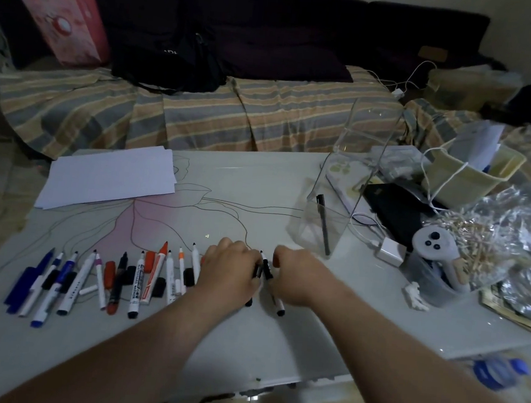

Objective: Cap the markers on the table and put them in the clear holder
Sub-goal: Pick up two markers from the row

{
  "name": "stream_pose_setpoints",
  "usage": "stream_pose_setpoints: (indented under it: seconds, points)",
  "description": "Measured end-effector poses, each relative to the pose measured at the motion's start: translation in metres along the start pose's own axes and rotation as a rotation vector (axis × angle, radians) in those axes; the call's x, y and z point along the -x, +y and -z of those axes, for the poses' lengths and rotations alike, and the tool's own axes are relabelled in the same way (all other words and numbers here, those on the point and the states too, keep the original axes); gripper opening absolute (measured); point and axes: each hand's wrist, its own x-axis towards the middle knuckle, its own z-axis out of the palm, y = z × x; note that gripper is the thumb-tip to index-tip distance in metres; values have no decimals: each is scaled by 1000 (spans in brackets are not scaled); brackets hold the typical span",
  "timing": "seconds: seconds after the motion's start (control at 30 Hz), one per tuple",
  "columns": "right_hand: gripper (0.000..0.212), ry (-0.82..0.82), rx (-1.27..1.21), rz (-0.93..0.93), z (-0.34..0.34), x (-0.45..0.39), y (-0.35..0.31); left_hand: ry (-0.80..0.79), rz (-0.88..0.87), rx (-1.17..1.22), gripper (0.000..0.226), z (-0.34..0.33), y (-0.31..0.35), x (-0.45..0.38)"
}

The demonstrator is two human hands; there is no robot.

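My left hand [230, 272] and my right hand [296, 276] meet at the middle of the white table [245, 344]. Both pinch thin black markers [266, 270] that lie side by side between them. One marker's bare tip points away from me and its tail sticks out under my right hand. Whether a cap is in either hand is hidden. To the left lies a row of several uncapped markers [136, 283] in blue, red and black, with loose caps among them. The clear holder [326, 219] stands to the right, one dark pen [323, 225] upright inside.
White paper sheets [112, 178] lie at the table's back left. Right of the holder are a charger with cable [389, 252], a white controller [432, 245], a black notebook [398, 209], a cream basket [472, 174] and crinkled plastic wrap [496, 231]. A striped sofa [201, 115] runs behind.
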Motion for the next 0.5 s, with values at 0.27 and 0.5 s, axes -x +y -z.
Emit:
stream_pose_setpoints:
  seconds: [0.27,0.5]
  points:
    - [20,-3,-53,-88,-15,-7,5,37,-3,393,39,7,-4,2]
    - [24,14,-198,-84,10,-11,31,173,-2,510,25,29,-21,5]
